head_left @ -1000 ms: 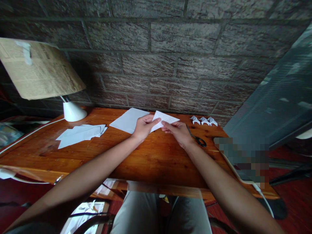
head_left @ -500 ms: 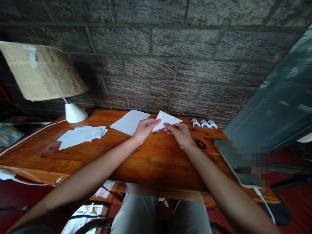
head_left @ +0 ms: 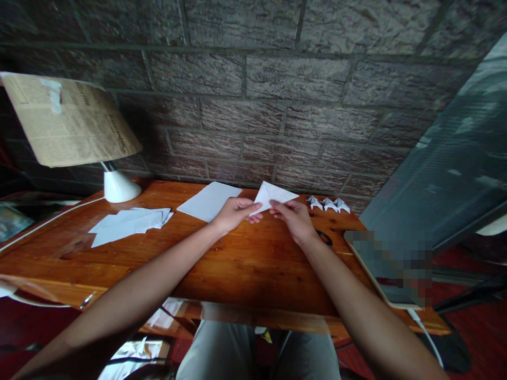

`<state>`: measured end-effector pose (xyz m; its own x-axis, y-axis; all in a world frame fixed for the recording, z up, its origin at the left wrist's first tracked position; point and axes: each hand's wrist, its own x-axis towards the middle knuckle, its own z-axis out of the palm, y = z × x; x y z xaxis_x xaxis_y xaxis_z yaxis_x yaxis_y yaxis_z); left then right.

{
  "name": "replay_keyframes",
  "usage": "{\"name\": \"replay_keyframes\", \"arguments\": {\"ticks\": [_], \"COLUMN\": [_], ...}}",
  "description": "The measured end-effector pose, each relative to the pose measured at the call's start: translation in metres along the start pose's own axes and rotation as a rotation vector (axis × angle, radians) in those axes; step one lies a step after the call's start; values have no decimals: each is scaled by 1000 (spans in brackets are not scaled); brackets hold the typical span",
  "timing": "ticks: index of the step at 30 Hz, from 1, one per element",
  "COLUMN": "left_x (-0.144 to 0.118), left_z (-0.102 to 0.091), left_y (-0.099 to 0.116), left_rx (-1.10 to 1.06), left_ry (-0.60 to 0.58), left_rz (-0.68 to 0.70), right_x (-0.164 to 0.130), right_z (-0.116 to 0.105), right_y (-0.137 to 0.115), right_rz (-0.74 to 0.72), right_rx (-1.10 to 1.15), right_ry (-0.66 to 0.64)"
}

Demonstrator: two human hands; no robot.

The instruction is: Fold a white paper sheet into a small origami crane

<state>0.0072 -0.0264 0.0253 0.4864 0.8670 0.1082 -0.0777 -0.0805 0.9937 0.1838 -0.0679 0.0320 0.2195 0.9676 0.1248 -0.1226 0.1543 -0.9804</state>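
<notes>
Here is the scene from the person's seat, and between ten and eleven o'clock stands a lamp (head_left: 122,186): smooth white cone base, wide shade with the look of tan newsprint. In front of it, at ten, thin white sheets (head_left: 130,222) lie fanned and overlapping on the glossy, knotty wood table (head_left: 257,269). At eleven, a flat white sheet (head_left: 209,200), crisp and slanted.

Now the left hand (head_left: 238,214): fingers curled under, thumb on top, pinching a corner of the folded paper (head_left: 279,193) at twelve o'clock. It's a white, sharp-creased triangle, its peak aimed at the rough grey stone wall (head_left: 257,111). And the right hand (head_left: 293,216) has it as well, thumb pressed to the near edge, fingers bunched nearly closed. So the paper bridges the two: at two o'clock from the left hand, about eleven from the right.

On to one o'clock, three peaked, pointy-footed paper figures (head_left: 328,205) in a row, and nearer, a black loop (head_left: 325,239) beside the right wrist, the rest of it hidden. Finally, at two, a flat, pale-rimmed device (head_left: 390,274), its face pixelated, a white cord (head_left: 430,333) trailing from its near end.
</notes>
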Motion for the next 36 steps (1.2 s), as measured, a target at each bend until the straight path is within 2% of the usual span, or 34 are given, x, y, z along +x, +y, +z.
{"name": "replay_keyframes", "arguments": {"ticks": [3,7,15,19,22,24,27,30,36], "left_x": [0,-1,-2,-3,-3,-1,3,5,3], "left_z": [0,-2,-10,-13,-13,-12,-11,-10,-5], "left_y": [0,1,6,6,6,6,5,4,6], "left_rx": [10,-29,-59,-86,-86,-108,-180,-216,-254], "left_ry": [17,-36,-86,-164,-199,-153,-17,45,119], "left_rz": [28,-20,-8,-67,-44,-2,50,72,74], "right_x": [1,2,3,5,4,2,-3,-7,-8], "right_z": [-1,-2,-2,-7,-8,-6,0,5,6], "right_y": [-1,-2,0,0,-1,-1,2,4,5], "right_rz": [-7,5,-26,-22,1,7,13,16,8], "right_rx": [14,58,67,75,78,37,-67,-105,-109], "right_ry": [5,31,44,54,18,-22,-122,-207,-224]}}
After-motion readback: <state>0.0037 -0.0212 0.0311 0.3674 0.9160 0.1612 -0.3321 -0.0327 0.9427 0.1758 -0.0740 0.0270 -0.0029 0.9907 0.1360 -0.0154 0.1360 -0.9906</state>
